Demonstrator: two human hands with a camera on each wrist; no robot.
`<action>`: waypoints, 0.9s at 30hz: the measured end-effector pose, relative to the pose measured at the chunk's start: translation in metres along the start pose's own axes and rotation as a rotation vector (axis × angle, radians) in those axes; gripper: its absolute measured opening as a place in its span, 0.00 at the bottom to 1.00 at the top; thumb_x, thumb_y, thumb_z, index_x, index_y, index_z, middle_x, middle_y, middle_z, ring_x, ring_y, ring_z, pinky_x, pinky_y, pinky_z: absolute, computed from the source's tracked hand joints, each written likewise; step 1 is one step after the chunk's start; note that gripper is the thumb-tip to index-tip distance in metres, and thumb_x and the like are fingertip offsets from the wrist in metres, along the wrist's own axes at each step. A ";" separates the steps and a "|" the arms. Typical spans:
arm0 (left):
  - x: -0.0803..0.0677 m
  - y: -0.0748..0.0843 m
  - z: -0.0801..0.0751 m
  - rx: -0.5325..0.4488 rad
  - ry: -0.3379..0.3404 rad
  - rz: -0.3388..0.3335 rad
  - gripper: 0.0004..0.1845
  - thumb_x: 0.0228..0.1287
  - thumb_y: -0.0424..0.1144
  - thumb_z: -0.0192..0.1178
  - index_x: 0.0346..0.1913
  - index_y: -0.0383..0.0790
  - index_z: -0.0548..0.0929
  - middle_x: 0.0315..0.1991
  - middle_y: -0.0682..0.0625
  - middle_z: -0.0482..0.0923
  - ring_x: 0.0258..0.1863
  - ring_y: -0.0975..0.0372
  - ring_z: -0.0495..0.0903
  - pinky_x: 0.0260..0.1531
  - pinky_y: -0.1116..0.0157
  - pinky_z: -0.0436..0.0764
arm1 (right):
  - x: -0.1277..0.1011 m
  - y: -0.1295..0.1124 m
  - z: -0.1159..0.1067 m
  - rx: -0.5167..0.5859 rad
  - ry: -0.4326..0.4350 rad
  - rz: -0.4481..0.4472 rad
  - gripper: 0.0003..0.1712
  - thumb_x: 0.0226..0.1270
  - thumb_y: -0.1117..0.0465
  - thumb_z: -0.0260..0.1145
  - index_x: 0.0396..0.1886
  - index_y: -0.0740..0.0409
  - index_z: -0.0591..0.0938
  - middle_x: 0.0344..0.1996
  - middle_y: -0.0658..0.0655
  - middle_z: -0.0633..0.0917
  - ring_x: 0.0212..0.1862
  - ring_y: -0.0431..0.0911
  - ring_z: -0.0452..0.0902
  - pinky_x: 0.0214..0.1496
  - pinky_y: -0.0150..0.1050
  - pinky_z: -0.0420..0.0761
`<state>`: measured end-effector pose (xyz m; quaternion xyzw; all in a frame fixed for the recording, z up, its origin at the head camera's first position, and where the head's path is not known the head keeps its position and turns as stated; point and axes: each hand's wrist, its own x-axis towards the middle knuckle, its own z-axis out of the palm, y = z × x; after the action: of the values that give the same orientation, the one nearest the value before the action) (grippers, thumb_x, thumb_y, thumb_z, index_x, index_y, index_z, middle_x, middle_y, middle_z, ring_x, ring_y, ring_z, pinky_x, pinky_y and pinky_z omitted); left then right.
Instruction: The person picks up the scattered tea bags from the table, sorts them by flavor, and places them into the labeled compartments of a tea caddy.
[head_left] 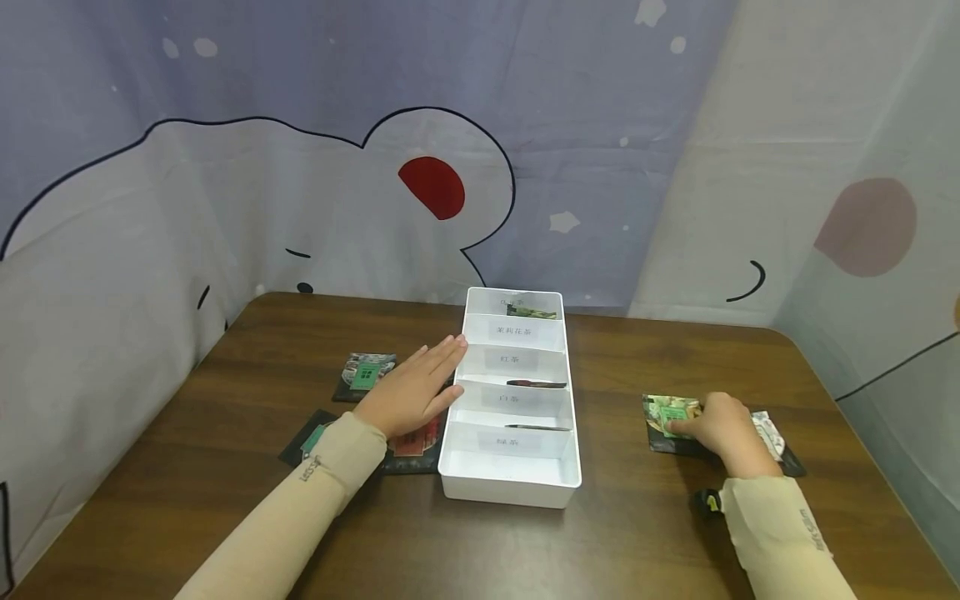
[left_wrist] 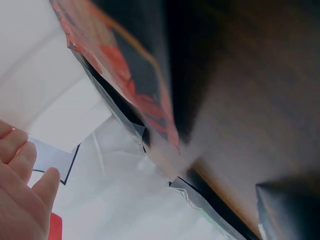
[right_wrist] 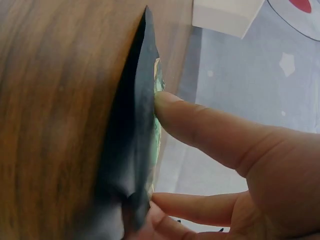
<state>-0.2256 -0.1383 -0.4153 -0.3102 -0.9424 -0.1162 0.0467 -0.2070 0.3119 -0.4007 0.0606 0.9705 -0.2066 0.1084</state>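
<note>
A white divided tray [head_left: 510, 490] with labelled compartments stands mid-table; thin packets lie in three of them [head_left: 534, 312]. My left hand [head_left: 420, 385] lies flat with straight fingers, its fingertips at the tray's left wall, above a red packet [head_left: 416, 443] [left_wrist: 125, 65]. My right hand [head_left: 720, 423] is curled over a green packet [head_left: 663, 410] on the right side of the table. In the right wrist view the thumb [right_wrist: 200, 125] presses the packet's [right_wrist: 134, 150] printed face while other fingers sit under its lower edge.
Dark packets lie left of the tray, one with a green label [head_left: 366, 372] and another [head_left: 311, 437] by my left sleeve. A white packet [head_left: 771, 435] and a dark one [head_left: 789, 463] lie under my right hand. A printed cloth backdrop [head_left: 480, 167] surrounds the wooden table [head_left: 225, 500].
</note>
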 end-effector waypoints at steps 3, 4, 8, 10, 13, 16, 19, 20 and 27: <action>0.000 0.000 -0.001 0.001 -0.001 -0.001 0.38 0.79 0.56 0.44 0.81 0.39 0.53 0.81 0.47 0.49 0.80 0.55 0.49 0.77 0.51 0.53 | 0.001 0.002 0.000 0.029 -0.012 0.007 0.43 0.62 0.49 0.74 0.54 0.88 0.72 0.49 0.83 0.78 0.46 0.68 0.76 0.49 0.62 0.79; 0.000 0.000 -0.001 0.001 -0.001 -0.002 0.38 0.79 0.56 0.44 0.81 0.39 0.53 0.81 0.47 0.49 0.80 0.56 0.48 0.77 0.51 0.53 | 0.001 0.003 -0.001 0.038 -0.013 0.009 0.43 0.63 0.50 0.73 0.55 0.88 0.72 0.50 0.83 0.77 0.48 0.70 0.76 0.50 0.62 0.79; 0.000 0.000 0.000 0.008 0.002 0.000 0.38 0.79 0.56 0.44 0.81 0.38 0.53 0.81 0.47 0.49 0.80 0.56 0.49 0.77 0.52 0.53 | 0.001 0.005 -0.002 0.076 0.006 0.001 0.38 0.68 0.54 0.68 0.59 0.86 0.72 0.57 0.84 0.74 0.57 0.76 0.72 0.55 0.66 0.77; 0.000 -0.001 0.001 0.011 0.005 0.003 0.38 0.79 0.56 0.44 0.81 0.38 0.53 0.81 0.47 0.50 0.80 0.55 0.49 0.77 0.51 0.54 | 0.001 0.005 -0.003 0.109 0.015 0.002 0.34 0.70 0.55 0.64 0.60 0.84 0.73 0.59 0.83 0.74 0.58 0.77 0.71 0.55 0.66 0.77; 0.000 -0.001 0.001 0.013 0.009 0.007 0.38 0.79 0.56 0.44 0.81 0.38 0.53 0.81 0.47 0.50 0.80 0.55 0.50 0.77 0.51 0.55 | 0.000 0.005 -0.004 0.167 0.034 0.007 0.30 0.73 0.57 0.60 0.60 0.82 0.74 0.59 0.81 0.75 0.58 0.75 0.72 0.53 0.65 0.77; 0.000 0.000 0.001 0.012 0.009 0.010 0.38 0.79 0.56 0.44 0.81 0.38 0.53 0.81 0.47 0.50 0.80 0.55 0.49 0.77 0.50 0.55 | -0.002 0.004 -0.004 0.212 0.056 -0.001 0.29 0.75 0.56 0.58 0.59 0.80 0.75 0.57 0.79 0.77 0.56 0.73 0.74 0.51 0.63 0.79; -0.001 0.000 0.000 0.008 0.009 0.012 0.38 0.79 0.56 0.44 0.81 0.38 0.53 0.81 0.46 0.50 0.80 0.55 0.49 0.77 0.50 0.55 | -0.002 0.003 -0.003 0.245 0.095 -0.025 0.28 0.75 0.55 0.59 0.58 0.78 0.76 0.55 0.78 0.80 0.55 0.72 0.76 0.49 0.62 0.80; -0.001 0.000 0.000 0.008 0.009 0.012 0.38 0.79 0.56 0.44 0.81 0.38 0.53 0.81 0.46 0.50 0.80 0.55 0.49 0.77 0.50 0.55 | -0.003 0.003 -0.003 0.260 0.106 -0.031 0.28 0.75 0.55 0.59 0.58 0.78 0.77 0.55 0.78 0.80 0.55 0.71 0.77 0.49 0.61 0.80; 0.000 -0.001 0.001 0.016 0.015 0.013 0.38 0.79 0.56 0.44 0.81 0.38 0.53 0.81 0.47 0.50 0.80 0.56 0.49 0.77 0.51 0.54 | -0.004 -0.004 -0.003 0.398 0.131 -0.046 0.26 0.76 0.55 0.60 0.60 0.76 0.75 0.51 0.75 0.83 0.39 0.55 0.83 0.37 0.44 0.83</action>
<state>-0.2258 -0.1387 -0.4169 -0.3151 -0.9409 -0.1107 0.0569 -0.2046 0.3094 -0.3959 0.0722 0.9166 -0.3924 0.0260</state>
